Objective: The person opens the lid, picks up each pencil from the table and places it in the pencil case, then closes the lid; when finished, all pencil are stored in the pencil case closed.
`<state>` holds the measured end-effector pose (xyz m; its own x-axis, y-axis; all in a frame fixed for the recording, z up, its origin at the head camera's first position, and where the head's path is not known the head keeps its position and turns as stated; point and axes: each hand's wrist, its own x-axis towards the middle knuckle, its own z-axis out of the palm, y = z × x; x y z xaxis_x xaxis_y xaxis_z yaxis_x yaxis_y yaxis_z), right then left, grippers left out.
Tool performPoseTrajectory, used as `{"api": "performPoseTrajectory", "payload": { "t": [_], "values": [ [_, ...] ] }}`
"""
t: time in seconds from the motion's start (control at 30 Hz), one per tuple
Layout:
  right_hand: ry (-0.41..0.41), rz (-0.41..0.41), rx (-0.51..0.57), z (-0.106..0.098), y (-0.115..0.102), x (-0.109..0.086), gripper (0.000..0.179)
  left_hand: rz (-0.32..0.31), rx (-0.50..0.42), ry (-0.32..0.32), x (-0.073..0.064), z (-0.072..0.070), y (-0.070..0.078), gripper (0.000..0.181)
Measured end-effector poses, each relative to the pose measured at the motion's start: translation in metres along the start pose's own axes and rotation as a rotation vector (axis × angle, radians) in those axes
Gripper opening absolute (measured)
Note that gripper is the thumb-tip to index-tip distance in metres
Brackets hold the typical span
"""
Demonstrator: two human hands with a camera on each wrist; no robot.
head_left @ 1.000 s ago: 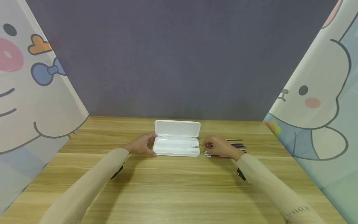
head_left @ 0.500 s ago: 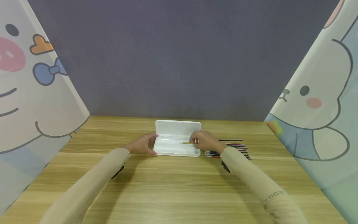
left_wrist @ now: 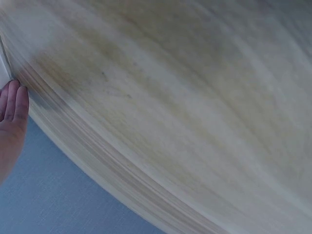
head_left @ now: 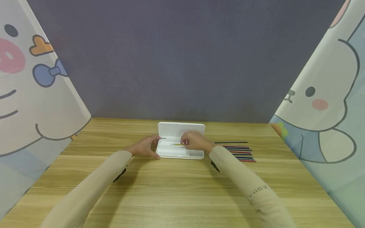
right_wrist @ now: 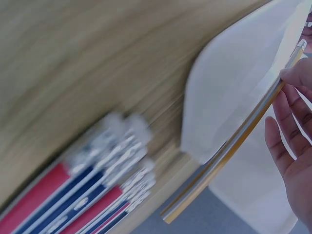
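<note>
A white pencil case [head_left: 174, 153] lies with its lid [head_left: 171, 129] raised. At its left end my left hand [head_left: 144, 146] holds it, thumb by the front corner and fingers by the back. The left wrist view catches only the fingers [left_wrist: 19, 105] of that hand against the white edge. Over the tray, my right hand [head_left: 194, 141] pinches a yellow pencil [right_wrist: 243, 127] between thumb and fingers. The pencil's metal-banded end points left in the head view. Whether the pencil touches the tray cannot be told.
Right of the case, several red, dark blue and black pencils [head_left: 242, 154] lie side by side on the wooden table [head_left: 176, 190]. One dark pencil [head_left: 231, 142] lies apart behind them. A grey panel [head_left: 182, 63] stands at the back, with cartoon-printed sides.
My right hand has carried the yellow pencil leftward from beside the row of pencils to above the case's tray. The left hand has stayed at the case's left end.
</note>
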<state>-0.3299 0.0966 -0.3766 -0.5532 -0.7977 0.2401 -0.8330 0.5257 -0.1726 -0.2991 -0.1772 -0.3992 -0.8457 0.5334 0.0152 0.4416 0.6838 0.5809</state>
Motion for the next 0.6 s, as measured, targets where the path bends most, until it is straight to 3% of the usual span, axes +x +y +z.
{"api": "performPoseTrajectory", "payload": {
  "t": [0.6],
  "values": [
    [-0.02, 0.031, 0.028, 0.012, -0.011, 0.033, 0.015, 0.014, -0.004, 0.018, 0.003, 0.001, -0.003, 0.083]
  ]
}}
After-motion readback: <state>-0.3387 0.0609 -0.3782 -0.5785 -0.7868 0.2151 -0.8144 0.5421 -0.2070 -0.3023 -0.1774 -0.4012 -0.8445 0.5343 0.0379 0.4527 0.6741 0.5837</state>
